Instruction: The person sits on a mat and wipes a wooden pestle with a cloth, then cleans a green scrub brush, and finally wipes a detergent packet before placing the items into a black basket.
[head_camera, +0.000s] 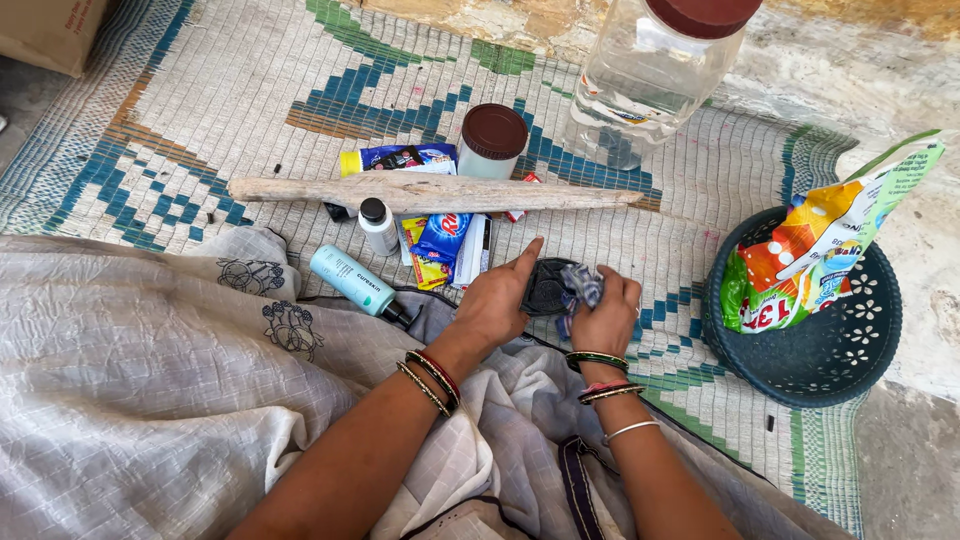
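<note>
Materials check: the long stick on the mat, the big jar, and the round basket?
Stick: looks like raw wood, pale, rough, splintered, unfinished. Big jar: likely clear plastic, see-through walls, glossy, dark red lid. Basket: probably moulded plastic, dark teal, matte, flower-shaped cutouts.

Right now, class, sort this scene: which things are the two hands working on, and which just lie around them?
In hand:
left hand on dark round case
right hand holding crumpled cloth

Lying about:
wooden stick
teal tube
small white bottle
sachets
brown-lidded jar
clear plastic jar
basket with packet
</note>
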